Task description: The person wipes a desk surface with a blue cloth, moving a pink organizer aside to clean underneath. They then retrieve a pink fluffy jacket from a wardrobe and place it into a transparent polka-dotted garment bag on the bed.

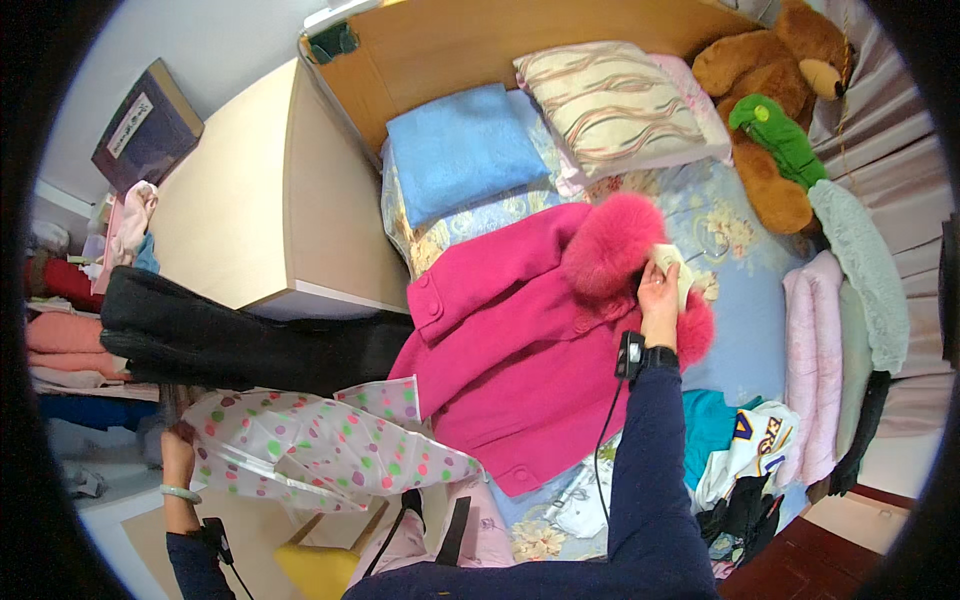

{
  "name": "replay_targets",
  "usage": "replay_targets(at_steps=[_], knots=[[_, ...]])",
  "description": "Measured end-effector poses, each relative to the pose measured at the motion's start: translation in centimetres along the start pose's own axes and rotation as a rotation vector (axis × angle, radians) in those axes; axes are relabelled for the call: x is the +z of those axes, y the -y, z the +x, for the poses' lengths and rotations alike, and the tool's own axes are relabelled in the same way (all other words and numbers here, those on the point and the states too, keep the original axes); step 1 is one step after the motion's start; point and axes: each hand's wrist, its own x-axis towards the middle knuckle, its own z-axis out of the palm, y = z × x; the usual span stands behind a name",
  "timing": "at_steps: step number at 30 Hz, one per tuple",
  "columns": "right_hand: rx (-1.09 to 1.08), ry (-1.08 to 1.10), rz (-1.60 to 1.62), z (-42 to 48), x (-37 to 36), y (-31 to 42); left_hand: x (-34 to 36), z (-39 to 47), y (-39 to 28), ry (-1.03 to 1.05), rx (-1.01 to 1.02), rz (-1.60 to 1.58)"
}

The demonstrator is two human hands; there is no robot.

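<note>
A magenta coat (517, 330) with a fluffy pink fur collar (615, 240) lies spread on the bed, its collar towards the right. My right hand (660, 294) is at the collar, its fingers closed on a cream-coloured tag or card (684, 281); a metal hanger hook (709, 251) sticks out beside it. At the lower left my left hand (178, 435) grips the end of a translucent polka-dot garment cover (300, 442), which stretches across to the coat's hem. Part of my left hand's fingers is hidden by the cover and dark cloth.
Black trousers or similar dark clothing (255, 337) lie left of the coat, below a cream cabinet (232, 180). Pillows (615, 105), a folded blue cloth (461, 150) and a brown teddy bear (757, 82) are at the bed's head. Folded bedding (814, 367) and clothes (750, 442) lie at right.
</note>
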Motion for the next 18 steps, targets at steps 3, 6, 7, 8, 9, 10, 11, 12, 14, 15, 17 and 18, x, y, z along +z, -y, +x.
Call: replay_targets(at_steps=[3,6,7,8,9,10,11,12,14,15,17,18], knots=[[0.043,-0.010,-0.003,-5.0,3.8,0.6,-1.6,-1.4,-0.4,0.012,-0.054,-0.162],[0.116,0.097,-0.045,-10.2,7.3,1.2,-2.7,-2.1,1.3,0.020,-0.052,-0.283],[0.128,0.163,-0.067,-12.0,8.1,1.0,-3.3,-2.5,1.2,0.031,-0.052,-0.333],[0.172,0.181,-0.055,-15.1,10.0,0.4,-3.9,-3.4,1.2,-0.022,-0.019,-0.320],[0.187,0.230,-0.070,-18.0,11.5,-0.3,-4.6,-4.1,1.4,-0.076,0.015,-0.303],[0.208,0.282,-0.084,-20.8,12.7,-1.2,-5.1,-4.8,2.4,-0.129,0.063,-0.381],[0.227,0.337,-0.098,-23.2,13.5,-1.9,-5.9,-5.5,3.3,-0.186,0.114,-0.459],[0.281,0.358,-0.077,-25.3,13.8,-2.6,-7.8,-6.7,3.1,-0.192,0.077,-0.456],[0.258,0.440,-0.158,-31.2,16.0,-4.0,-10.9,-8.5,3.7,-0.247,0.056,-0.497],[0.246,0.476,-0.193,-34.3,16.6,-4.7,-12.4,-9.1,4.5,-0.296,0.084,-0.528],[0.196,0.716,-0.265,-39.8,17.7,-5.3,-15.9,-10.6,6.9,-0.431,0.212,-0.383],[0.217,0.717,-0.275,-41.7,17.7,-5.3,-18.4,-11.9,6.9,-0.472,0.191,-0.357]])
